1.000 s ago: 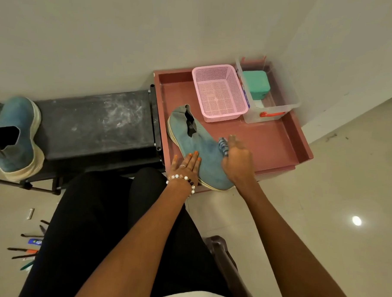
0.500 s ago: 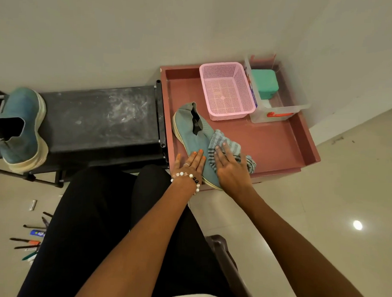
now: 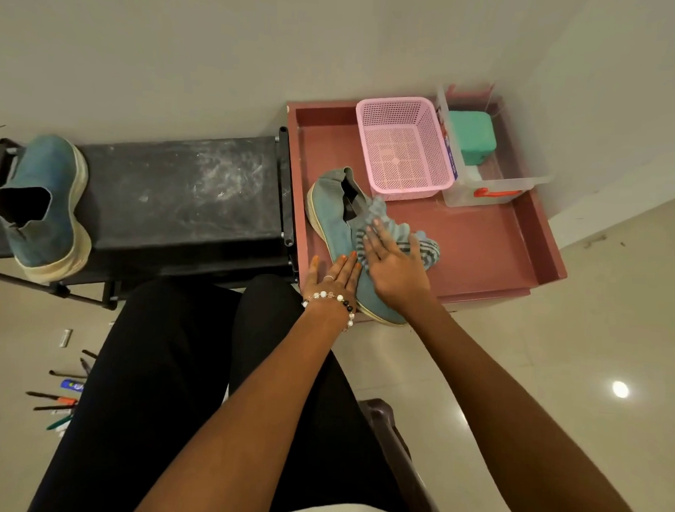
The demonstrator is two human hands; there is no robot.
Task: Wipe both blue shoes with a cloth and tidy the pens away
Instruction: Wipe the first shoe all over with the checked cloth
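A blue shoe [image 3: 333,221] with a cream sole lies in the reddish tray [image 3: 483,254]. My right hand [image 3: 395,264] presses a grey striped cloth [image 3: 399,231] flat onto the shoe's upper with straight fingers. My left hand [image 3: 333,273] lies flat on the near side of the same shoe and steadies it. The second blue shoe [image 3: 46,204] stands on the dusty black rack [image 3: 176,194] at the left. Several pens [image 3: 53,402] lie scattered on the floor at the lower left, partly hidden by my leg.
A pink mesh basket [image 3: 404,154] and a clear plastic box [image 3: 490,185] holding a teal container [image 3: 472,138] stand at the tray's back. A wall runs behind the rack and tray. A dark brown chair edge [image 3: 383,420] shows between my arms.
The cloth, bunched under my right hand one second ago, now lies spread over the shoe. My right hand has slid with it up the shoe toward the opening. My left hand stays put.
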